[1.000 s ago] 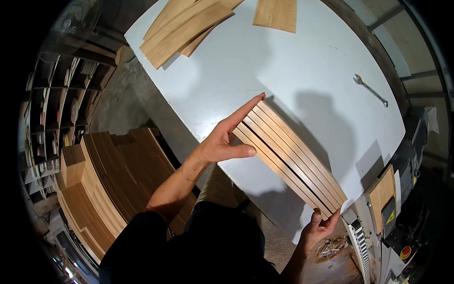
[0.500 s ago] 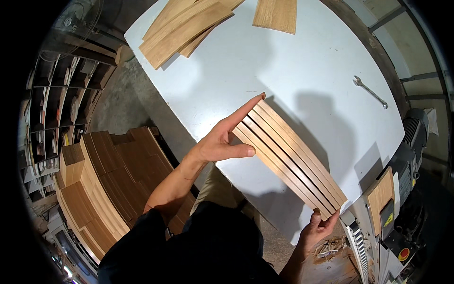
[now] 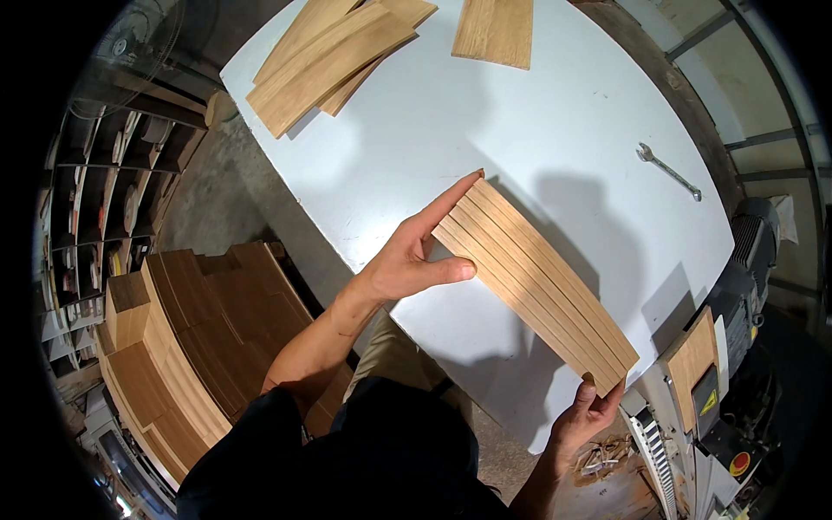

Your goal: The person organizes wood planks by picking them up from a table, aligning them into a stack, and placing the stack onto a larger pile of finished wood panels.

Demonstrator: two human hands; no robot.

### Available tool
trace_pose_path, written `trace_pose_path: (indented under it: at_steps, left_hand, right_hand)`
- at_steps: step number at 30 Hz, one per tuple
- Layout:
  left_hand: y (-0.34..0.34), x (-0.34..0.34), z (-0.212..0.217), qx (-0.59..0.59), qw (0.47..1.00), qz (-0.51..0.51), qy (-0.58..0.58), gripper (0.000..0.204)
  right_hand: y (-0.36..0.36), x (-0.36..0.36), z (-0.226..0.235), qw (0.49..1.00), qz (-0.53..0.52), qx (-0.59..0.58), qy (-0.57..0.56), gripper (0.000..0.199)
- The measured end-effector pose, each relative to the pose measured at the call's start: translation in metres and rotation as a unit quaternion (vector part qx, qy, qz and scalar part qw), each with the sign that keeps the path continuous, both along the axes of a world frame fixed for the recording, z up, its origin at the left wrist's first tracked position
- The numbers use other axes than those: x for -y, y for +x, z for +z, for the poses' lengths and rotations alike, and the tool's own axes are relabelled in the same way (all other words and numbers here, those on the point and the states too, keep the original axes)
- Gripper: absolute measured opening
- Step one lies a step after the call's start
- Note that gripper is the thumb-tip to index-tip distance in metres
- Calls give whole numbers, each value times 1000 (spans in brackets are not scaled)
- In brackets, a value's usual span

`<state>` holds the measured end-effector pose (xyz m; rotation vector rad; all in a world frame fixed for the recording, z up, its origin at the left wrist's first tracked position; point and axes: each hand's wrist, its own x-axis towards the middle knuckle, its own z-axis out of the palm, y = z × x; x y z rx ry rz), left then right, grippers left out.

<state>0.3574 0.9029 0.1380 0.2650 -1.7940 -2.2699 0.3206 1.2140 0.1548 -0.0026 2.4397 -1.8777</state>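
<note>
Between my two hands is a stack of wooden planks (image 3: 537, 282), edges facing up, pressed together with thin seams between them. My left hand (image 3: 420, 256) grips the far left end, its thumb on the near side and its index finger stretched along the end. At the near right end, my right hand (image 3: 591, 414) holds the stack with the thumb on the near side and fingers beneath or behind, partly hidden. The stack slants over the white table (image 3: 381, 160) and casts a shadow on it.
Loose planks (image 3: 334, 61) lie at the table's far left, and another plank (image 3: 494, 35) at the far edge. A wrench (image 3: 669, 172) rests on the right. A machine (image 3: 706, 373) stands at the right corner. Stacked brown boards (image 3: 234, 321) and a shelf rack (image 3: 113, 186) are on the left.
The dark gaps between the planks have closed up, leaving thin seams. The stack has tilted slightly, and both hands keep their hold at its ends. The view has shifted a little.
</note>
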Motion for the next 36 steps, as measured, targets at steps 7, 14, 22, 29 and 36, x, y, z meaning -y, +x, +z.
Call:
trace_pose_path:
  at_steps: [7, 14, 22, 29, 36]
  left_hand:
    - [-4, -1, 2, 7, 1000, 6, -6, 93]
    - [-12, -2, 6, 26, 999, 16, -14, 91]
    - [-22, -5, 13, 39, 999, 20, -5, 86]
    - [-28, -5, 10, 37, 999, 22, -2, 83]
    - [-33, -5, 11, 42, 999, 29, -5, 81]
  right_hand:
    - [-5, 2, 4, 1000, 1, 7, 12, 68]
    - [-14, 11, 10, 1000, -4, 7, 19, 66]
    - [-24, 15, 9, 1000, -5, -1, 18, 57]
    - [-31, 18, 7, 1000, -10, -7, 8, 57]
    - [-36, 17, 5, 1000, -15, -4, -1, 57]
